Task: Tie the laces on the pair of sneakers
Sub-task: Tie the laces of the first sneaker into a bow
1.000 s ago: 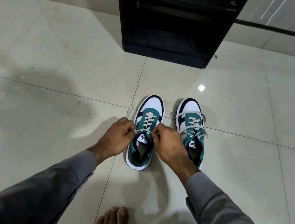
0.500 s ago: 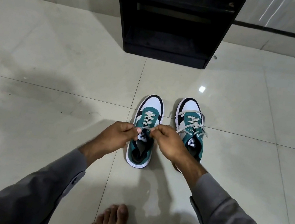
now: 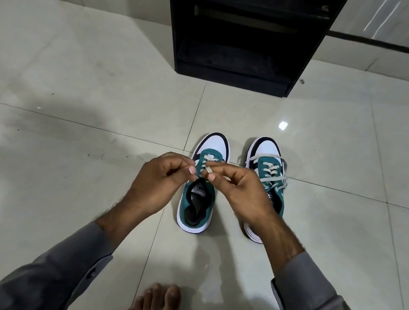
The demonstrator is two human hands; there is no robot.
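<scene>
Head view: left hand (image 3: 163,177) and right hand (image 3: 243,191) each pinch a lace end (image 3: 208,167) above the left sneaker (image 3: 199,203); the right sneaker (image 3: 270,172) stands beside it.

Two teal-and-white sneakers stand side by side on the tiled floor (image 3: 69,109), toes toward twelve o'clock. Above the left sneaker (image 3: 197,205), the left hand (image 3: 160,180) and right hand (image 3: 243,191) meet, each pinching a pale lace (image 3: 204,172) between thumb and fingers. The right sneaker (image 3: 268,166), at three o'clock of it, shows loose laces. A black shelf unit (image 3: 242,27) stands at twelve; a bare foot (image 3: 152,309) at six.
</scene>
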